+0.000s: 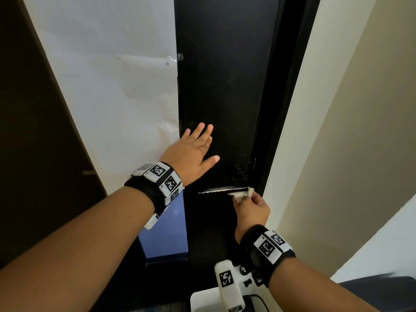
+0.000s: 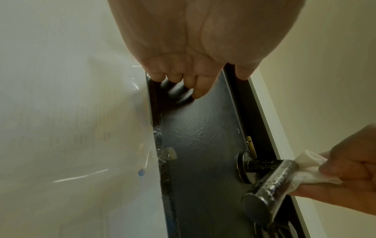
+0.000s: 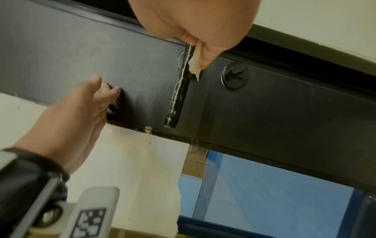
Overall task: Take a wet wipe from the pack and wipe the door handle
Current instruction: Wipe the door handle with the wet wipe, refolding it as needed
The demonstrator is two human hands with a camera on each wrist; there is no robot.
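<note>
Two hands work at a black door (image 1: 225, 86), one braced flat on it, the other wiping its lever.

Largest is the door, with white paper (image 1: 112, 86) taped along its edge on the side away from the door handle (image 1: 221, 190). That glossy black bar lies level, its long axis running along the door face, free end toward the paper and root toward the frame. The left hand (image 1: 191, 157) lies above the bar on the door, its grip apart, fingers straight and spread against the panel. The right hand (image 1: 252, 210) is at the bar's frame end, its grip clamped on a folded white wet wipe (image 1: 240, 194) that touches the bar there. No readable writing shows; the wrist bands carry only black-and-white square code markers.
</note>
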